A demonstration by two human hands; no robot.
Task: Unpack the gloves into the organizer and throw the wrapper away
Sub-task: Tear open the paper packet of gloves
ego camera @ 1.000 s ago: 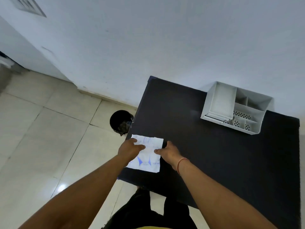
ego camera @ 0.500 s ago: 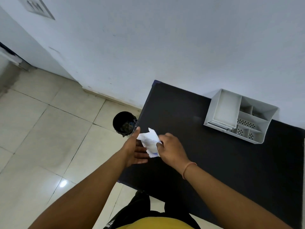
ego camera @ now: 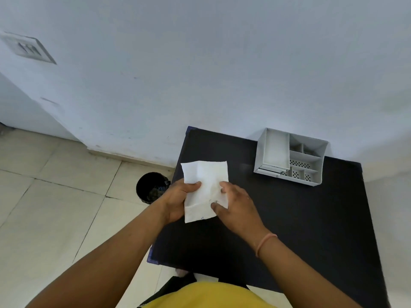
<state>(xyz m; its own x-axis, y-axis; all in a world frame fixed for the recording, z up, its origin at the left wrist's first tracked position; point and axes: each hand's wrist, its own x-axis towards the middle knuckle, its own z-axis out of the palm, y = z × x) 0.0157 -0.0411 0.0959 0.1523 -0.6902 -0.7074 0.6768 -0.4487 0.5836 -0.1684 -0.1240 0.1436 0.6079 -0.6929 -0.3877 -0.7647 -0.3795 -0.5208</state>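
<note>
A white paper glove wrapper [ego camera: 205, 185] is held up over the left part of the black table [ego camera: 300, 218], its plain side facing me. My left hand [ego camera: 178, 201] grips its left edge with the thumb on top. My right hand [ego camera: 235, 207] pinches its right side and lower corner. No gloves are visible; whatever the packet contains is hidden. The white plastic organizer [ego camera: 291, 158] with several compartments stands at the table's far right, against the wall, well apart from both hands.
A small black bin [ego camera: 152, 187] stands on the tiled floor just left of the table, beside my left hand. The white wall runs behind the table. A yellow shirt fills the bottom edge.
The wrapper lay flat on the table with printing up, was lifted and crumpled between both hands, and now is spread out upright with the blank side toward me.
</note>
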